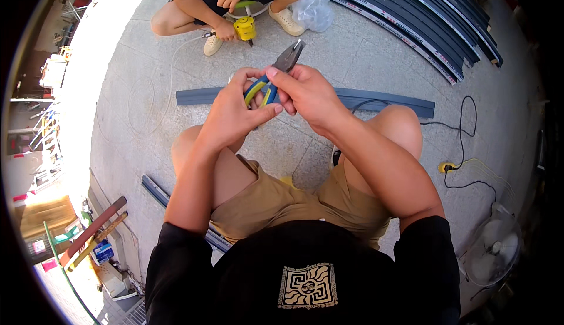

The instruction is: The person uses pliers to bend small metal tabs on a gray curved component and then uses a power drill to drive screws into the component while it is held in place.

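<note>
We are holding pliers (284,64) above a grey strip (200,96).
Our left hand (232,107) is curling around the handles (255,90), our right hand (311,93) pinching below the metal head (290,54); we are judging them stiff, weighty, best held by those handles. The grey floor (364,54) is carrying dark profiles (423,16) toward its far right edge.

Pliers (285,62): dull metal head (290,56), smooth plastic-looking grips (253,91). Strip (200,96): smooth, matt. Bag (317,9): crinkled glossy plastic.

A: How is it lit?
B: Daylight admitted from ten o'clock; ground (97,37) there bleached white.
A: Edges?
B: Bowed, blackened at the corners; three o'clock side dimmed. Pliers (286,60) sharply rendered.
</note>
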Demonstrator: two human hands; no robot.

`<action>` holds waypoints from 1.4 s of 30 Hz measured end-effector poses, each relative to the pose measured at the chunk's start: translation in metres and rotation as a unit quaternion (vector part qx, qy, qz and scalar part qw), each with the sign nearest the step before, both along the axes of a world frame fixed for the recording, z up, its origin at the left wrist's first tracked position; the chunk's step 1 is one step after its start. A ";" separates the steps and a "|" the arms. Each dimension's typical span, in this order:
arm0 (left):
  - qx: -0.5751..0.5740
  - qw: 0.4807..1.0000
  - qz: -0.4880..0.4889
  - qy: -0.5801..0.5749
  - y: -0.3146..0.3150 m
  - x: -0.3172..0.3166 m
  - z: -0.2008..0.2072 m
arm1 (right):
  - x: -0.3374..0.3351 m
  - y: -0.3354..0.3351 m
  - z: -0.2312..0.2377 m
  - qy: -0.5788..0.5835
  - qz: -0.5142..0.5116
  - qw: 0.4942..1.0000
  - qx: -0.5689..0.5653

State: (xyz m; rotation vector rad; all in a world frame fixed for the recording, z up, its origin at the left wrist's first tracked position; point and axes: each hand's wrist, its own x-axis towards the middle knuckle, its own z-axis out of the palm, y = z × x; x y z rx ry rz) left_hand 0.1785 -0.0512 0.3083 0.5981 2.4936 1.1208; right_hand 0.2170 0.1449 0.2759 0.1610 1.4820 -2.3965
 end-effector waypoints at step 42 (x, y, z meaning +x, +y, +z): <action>-0.359 0.869 -0.191 0.281 -0.097 -0.121 -0.061 | 0.032 0.056 -0.018 0.226 0.370 0.627 0.647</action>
